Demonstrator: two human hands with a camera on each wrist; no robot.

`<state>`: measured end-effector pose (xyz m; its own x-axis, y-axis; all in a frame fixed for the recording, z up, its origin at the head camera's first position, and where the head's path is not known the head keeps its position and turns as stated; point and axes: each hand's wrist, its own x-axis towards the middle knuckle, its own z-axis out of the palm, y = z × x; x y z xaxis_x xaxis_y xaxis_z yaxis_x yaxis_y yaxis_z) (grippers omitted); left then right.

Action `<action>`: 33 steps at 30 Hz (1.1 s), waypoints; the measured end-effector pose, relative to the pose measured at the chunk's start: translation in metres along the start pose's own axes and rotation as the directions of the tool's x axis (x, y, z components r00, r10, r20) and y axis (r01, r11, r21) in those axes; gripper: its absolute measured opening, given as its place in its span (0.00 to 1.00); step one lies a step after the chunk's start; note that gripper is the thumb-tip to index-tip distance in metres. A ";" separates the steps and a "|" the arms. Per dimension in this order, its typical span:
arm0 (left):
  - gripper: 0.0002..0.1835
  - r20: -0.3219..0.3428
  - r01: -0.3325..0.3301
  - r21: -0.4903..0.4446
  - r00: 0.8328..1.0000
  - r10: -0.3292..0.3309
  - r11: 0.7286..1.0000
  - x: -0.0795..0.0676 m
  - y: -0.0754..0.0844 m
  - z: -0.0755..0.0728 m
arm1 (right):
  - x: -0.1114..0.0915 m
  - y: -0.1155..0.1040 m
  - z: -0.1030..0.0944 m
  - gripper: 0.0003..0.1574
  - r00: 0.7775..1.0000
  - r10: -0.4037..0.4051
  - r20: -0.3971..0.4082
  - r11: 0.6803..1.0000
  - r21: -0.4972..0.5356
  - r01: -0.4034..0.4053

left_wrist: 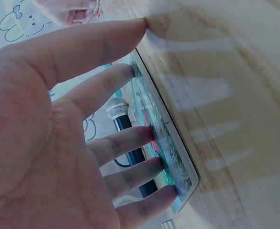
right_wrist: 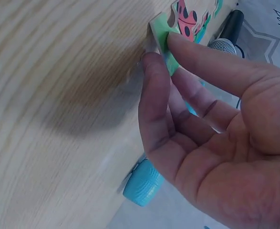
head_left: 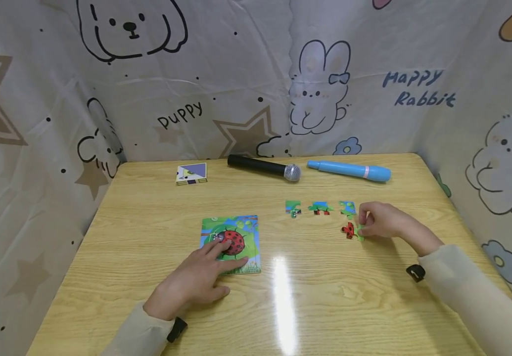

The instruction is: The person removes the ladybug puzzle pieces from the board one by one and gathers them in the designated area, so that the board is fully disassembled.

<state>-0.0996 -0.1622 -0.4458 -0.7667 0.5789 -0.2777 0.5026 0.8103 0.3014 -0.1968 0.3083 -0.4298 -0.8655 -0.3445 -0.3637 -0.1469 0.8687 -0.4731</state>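
1. We see the right hand's fingers pinching a green-edged piece toward the surface's right; a slack pinch could drop it.
2. We note the left hand's fingers spread wide on the ladybird puzzle; sideways pressure could shift it.
3. We find open room between puzzle and piece; three loose pieces lie farther back, before the blue microphone near the far edge.
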 end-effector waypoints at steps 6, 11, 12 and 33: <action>0.38 0.005 0.010 -0.003 1.000 -0.010 1.000 0.000 0.001 0.000 | 0.005 -0.003 -0.002 0.11 1.000 -0.018 0.016 0.999 -0.047 0.019; 0.38 0.005 0.015 -0.006 1.000 -0.015 1.000 0.000 0.001 0.000 | 0.006 -0.006 -0.004 0.10 0.999 -0.006 0.033 0.997 -0.071 0.008; 0.38 0.003 0.015 -0.005 1.000 -0.015 1.000 0.000 0.000 0.000 | 0.006 -0.006 -0.004 0.10 0.999 -0.007 0.034 0.997 -0.074 0.009; 0.39 -0.035 -0.029 -0.086 0.999 0.026 0.996 0.002 -0.008 0.005 | 0.022 -0.046 0.016 0.10 0.976 -0.161 -0.147 0.981 -0.131 0.142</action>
<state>-0.1032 -0.1674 -0.4537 -0.7670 0.5962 -0.2373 0.4885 0.7823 0.3865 -0.2011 0.2552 -0.4293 -0.8915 -0.4234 -0.1612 -0.3294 0.8500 -0.4111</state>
